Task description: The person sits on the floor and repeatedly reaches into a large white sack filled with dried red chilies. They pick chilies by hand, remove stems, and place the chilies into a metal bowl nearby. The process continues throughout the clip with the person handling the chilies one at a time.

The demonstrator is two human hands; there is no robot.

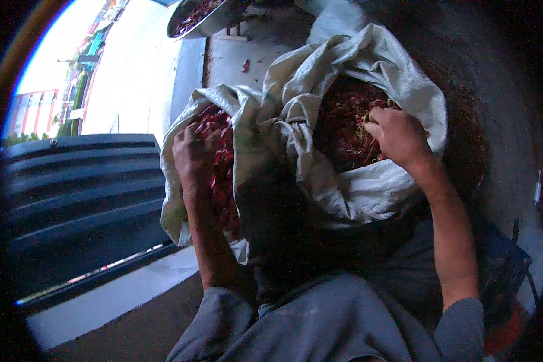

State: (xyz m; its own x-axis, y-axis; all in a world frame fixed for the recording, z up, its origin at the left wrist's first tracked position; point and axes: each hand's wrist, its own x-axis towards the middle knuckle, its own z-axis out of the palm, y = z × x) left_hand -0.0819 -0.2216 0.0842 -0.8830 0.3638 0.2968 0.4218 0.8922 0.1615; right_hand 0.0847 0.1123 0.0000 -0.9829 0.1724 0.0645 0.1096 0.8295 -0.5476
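Observation:
Two white woven sacks with rolled-down rims stand before me. In the left sack (176, 226) lie glossy dark-red pieces (221, 176) that look like dried chili peppers. My left hand (194, 149) reaches in over them, fingers bent and touching the pile; whether it grips any is hidden. The right sack (402, 68) holds darker dried red chili peppers (344, 131) with pale, straw-coloured stems among them. Over its right side is my right hand (400, 135), thumb and fingers drawn together at the stems. What sits between those fingertips is too dim to make out.
A metal basin (199, 22) with more red pieces is at the top. One red piece (245, 66) lies on the concrete floor. To my left is a dark corrugated metal panel (86, 190), with a bright outdoor area beyond. My dark-clad leg (276, 203) is between the sacks.

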